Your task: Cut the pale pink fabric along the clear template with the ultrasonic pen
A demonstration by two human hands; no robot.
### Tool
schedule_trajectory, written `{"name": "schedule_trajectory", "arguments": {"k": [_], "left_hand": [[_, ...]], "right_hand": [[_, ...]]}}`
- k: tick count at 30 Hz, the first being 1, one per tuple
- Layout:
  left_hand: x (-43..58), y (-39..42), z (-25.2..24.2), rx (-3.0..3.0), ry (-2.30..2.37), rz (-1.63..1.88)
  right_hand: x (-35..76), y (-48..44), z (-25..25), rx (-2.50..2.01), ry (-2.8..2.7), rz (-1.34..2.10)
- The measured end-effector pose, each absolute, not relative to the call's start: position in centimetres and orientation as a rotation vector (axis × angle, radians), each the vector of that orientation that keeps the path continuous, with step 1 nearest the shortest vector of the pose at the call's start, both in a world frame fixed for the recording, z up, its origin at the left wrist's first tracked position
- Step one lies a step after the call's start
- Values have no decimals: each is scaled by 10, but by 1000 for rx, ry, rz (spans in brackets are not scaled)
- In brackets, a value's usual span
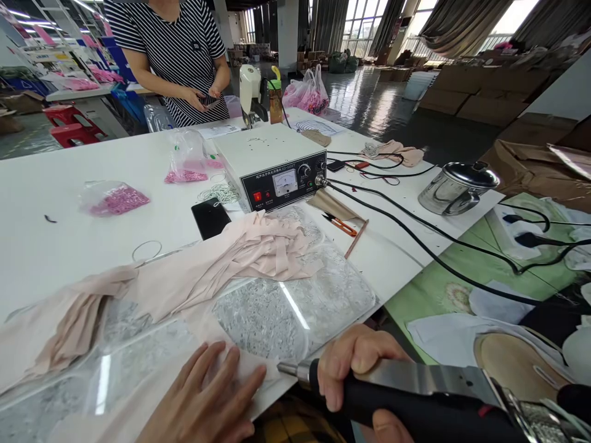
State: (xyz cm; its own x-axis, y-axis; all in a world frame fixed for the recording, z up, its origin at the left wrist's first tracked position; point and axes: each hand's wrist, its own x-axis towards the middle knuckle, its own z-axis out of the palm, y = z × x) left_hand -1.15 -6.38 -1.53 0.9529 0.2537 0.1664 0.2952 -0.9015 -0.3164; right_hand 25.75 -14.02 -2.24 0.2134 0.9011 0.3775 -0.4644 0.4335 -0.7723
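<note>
My left hand [207,394] lies flat, fingers spread, on a pale pink fabric piece [205,323] near the table's front edge. In my right hand [364,366] is a handheld ultrasonic tool [429,394] with a black and metal body, gripped from around its front part. Its pointed metal tip touches or nearly touches the fabric's edge, just right of my left fingertips. A heap of pale pink fabric strips [231,252] rests beyond my left hand, with another folded bundle [74,314] to the left. Beneath them is a clear sheet over a grey speckled board [341,289].
A control box [272,160] with a dial stands behind the fabric, its black cables running right. Orange thread snips [340,224], a black phone [210,218], a metal mug [457,187] and bags of pink bits [115,198] lie around. Across the table stands a person in stripes [170,55].
</note>
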Motion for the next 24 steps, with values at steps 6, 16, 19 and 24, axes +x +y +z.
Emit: {"name": "schedule_trajectory", "arguments": {"k": [6, 16, 19, 24], "left_hand": [[-15, -65, -18, -2763, -384, -160], [-11, -66, -19, -2737, -362, -265], [-10, -68, -21, -2752, -375, -300], [-4, -69, -22, -2783, -431, -307]], "right_hand": [[257, -136, -15, -515, -1016, 969], [246, -146, -4, -687, -852, 918], [245, -145, -9, -611, -874, 917], [262, -141, -20, -487, -1062, 1008]]}}
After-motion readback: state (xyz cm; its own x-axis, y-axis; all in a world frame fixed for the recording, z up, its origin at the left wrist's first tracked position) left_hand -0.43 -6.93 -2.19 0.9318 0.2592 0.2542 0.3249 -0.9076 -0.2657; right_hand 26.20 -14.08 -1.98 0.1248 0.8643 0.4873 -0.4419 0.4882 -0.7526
